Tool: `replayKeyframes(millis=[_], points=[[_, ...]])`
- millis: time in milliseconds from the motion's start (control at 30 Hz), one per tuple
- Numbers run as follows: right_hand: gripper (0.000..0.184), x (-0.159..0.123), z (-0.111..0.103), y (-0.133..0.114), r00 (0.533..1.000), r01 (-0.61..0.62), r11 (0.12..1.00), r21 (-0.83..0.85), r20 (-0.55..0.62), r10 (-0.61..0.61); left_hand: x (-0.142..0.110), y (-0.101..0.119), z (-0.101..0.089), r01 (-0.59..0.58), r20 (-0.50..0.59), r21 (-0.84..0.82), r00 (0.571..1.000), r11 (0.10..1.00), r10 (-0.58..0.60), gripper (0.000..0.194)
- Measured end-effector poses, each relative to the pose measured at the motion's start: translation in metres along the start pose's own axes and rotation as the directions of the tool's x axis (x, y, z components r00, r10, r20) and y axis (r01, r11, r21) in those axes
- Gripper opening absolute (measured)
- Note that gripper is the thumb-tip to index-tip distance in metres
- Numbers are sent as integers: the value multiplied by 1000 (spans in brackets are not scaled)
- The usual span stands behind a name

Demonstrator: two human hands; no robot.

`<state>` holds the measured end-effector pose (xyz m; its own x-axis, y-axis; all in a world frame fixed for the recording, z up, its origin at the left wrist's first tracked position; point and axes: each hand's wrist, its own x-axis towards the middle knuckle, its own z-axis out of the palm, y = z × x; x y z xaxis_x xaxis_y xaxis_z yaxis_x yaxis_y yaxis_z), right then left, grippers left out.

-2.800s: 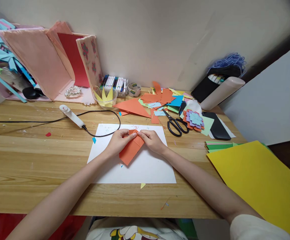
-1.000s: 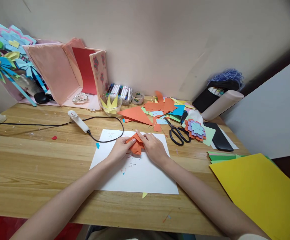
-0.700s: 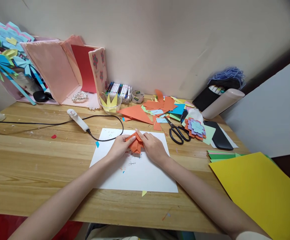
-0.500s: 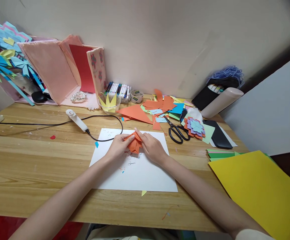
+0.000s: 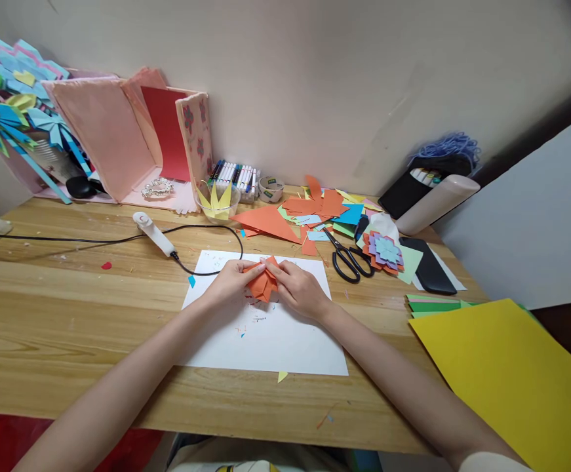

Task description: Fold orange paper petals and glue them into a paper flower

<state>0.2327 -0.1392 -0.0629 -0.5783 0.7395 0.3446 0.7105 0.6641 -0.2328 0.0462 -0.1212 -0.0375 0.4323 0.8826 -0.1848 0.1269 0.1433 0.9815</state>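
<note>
A folded piece of orange paper [image 5: 263,287] is held between both hands, just above a white sheet [image 5: 265,347] on the wooden table. My left hand [image 5: 231,280] pinches its left side, thumb on top. From the right, my right hand [image 5: 301,287] grips the upper right edge, its thumb close to the left thumb. Creases and pointed flaps show on the lower part of the orange paper; the fingers cover its upper sides. Small paper scraps and marks dot the white sheet below.
Black-handled scissors [image 5: 351,261] lie right of the white sheet, beside a layered paper flower [image 5: 384,250]. Orange offcuts [image 5: 268,221] spread behind. A white glue gun [image 5: 153,234] with a black cord rests at left. Yellow paper [image 5: 506,367] covers the right side.
The thumbs have come together at the top of the orange paper, and the right fingers have drawn in. The orange paper has turned slightly. The view has shifted a little.
</note>
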Motion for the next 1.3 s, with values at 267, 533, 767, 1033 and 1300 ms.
replayKeyframes(millis=[267, 533, 767, 1033, 1300], points=[[57, 1, -2, -2, 999, -20, 999, 33, 50, 19, -1, 4, -2, 5, -15, 70, 1000, 998, -4, 41], [40, 3, -3, -4, 943, -304, 629, 716, 131, 306, -1, 7, 1, -61, -120, 103, 990, 993, 74, 39], [28, 8, 0, 6, 909, -394, 396, 830, 288, 300, -1, 5, 3, -88, -110, 124, 989, 988, 102, 38], [35, 7, -3, 4, 921, -355, 452, 819, 224, 317, -3, 4, 2, -59, -92, 145, 993, 988, 72, 38], [36, 6, -1, 2, 922, -333, 545, 769, 146, 358, -1, 3, 0, -102, -90, 303, 987, 947, 135, 38]])
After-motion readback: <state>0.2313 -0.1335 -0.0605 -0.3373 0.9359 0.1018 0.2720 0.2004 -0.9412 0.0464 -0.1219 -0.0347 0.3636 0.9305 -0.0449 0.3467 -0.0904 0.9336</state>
